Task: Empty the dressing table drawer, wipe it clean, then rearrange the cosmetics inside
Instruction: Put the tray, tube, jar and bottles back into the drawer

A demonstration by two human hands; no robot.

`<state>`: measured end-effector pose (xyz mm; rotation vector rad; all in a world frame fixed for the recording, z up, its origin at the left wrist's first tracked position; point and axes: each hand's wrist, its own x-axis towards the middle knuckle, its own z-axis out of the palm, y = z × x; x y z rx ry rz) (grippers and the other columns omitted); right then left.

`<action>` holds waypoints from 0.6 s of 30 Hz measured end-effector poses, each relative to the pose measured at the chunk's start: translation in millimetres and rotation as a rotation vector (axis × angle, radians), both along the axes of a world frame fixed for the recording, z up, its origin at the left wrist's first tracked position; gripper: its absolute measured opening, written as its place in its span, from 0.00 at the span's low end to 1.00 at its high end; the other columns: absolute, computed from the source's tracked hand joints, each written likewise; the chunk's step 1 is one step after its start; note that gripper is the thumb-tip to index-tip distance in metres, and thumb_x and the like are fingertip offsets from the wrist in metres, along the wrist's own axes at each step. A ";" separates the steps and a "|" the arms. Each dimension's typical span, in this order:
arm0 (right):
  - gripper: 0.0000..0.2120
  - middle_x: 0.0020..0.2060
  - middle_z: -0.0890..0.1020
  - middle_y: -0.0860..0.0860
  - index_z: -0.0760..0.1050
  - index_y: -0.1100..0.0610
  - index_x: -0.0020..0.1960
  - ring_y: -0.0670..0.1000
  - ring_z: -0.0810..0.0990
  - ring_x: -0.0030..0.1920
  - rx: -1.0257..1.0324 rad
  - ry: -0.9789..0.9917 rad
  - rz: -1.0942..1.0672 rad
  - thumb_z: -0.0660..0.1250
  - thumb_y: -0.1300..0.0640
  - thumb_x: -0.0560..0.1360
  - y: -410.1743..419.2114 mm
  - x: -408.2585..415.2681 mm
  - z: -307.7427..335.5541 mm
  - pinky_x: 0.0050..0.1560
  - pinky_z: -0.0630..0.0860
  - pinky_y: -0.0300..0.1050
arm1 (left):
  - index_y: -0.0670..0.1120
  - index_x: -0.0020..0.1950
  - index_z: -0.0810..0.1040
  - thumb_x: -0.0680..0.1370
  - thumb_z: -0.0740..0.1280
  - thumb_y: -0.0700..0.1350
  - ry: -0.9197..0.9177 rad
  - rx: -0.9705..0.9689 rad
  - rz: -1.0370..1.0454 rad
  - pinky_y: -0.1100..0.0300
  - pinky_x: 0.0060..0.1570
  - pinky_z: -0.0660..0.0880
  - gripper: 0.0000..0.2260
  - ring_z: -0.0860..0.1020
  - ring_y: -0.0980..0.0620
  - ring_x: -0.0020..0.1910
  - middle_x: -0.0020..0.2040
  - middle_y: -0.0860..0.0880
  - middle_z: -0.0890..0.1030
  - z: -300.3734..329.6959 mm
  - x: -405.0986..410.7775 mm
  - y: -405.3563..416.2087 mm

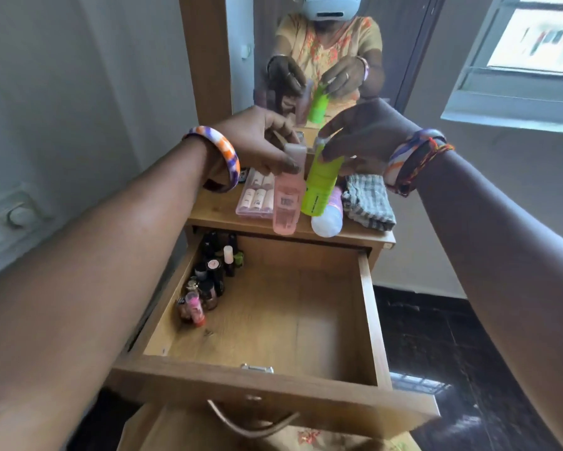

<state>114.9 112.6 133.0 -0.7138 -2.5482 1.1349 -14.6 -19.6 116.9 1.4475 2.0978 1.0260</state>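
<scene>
The wooden drawer (367,307) is pulled open below the dressing table top (215,209). Several small cosmetic bottles (208,278) stand in a row along its left wall; the remaining floor is bare wood. My left hand (260,144) grips the cap end of a pink translucent bottle (286,203) above the table top. My right hand (361,135) grips the top of a lime green bottle (320,187) beside it. Both bottles hang upright, close together.
On the table top lie a pink case of small tubes (257,198), a white-and-pink round bottle (328,216) and a folded checked cloth (367,203). A mirror (322,60) stands behind. A window (533,60) is at upper right, dark floor (436,336) at right.
</scene>
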 end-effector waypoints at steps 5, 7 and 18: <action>0.07 0.39 0.79 0.56 0.79 0.59 0.43 0.52 0.79 0.37 -0.075 -0.131 0.041 0.72 0.69 0.68 -12.1 32.3 -30.5 0.34 0.82 0.40 | 0.44 0.50 0.79 0.69 0.74 0.35 -0.059 -0.202 -0.130 0.59 0.44 0.78 0.12 0.79 0.55 0.37 0.39 0.49 0.81 -39.3 19.0 -3.2; 0.09 0.35 0.79 0.53 0.79 0.59 0.45 0.47 0.81 0.32 -0.061 -0.211 0.046 0.72 0.69 0.68 -16.0 41.9 -38.0 0.26 0.78 0.33 | 0.45 0.47 0.79 0.68 0.74 0.34 -0.068 -0.246 -0.141 0.55 0.46 0.78 0.12 0.79 0.51 0.41 0.40 0.47 0.82 -58.0 26.5 -3.9; 0.20 0.52 0.83 0.53 0.81 0.57 0.56 0.49 0.80 0.48 0.420 -0.379 0.026 0.74 0.64 0.64 -19.8 60.0 -105.4 0.45 0.72 0.36 | 0.44 0.49 0.81 0.66 0.76 0.40 0.109 -0.187 0.025 0.58 0.49 0.75 0.13 0.78 0.52 0.46 0.45 0.49 0.80 -126.6 56.8 0.3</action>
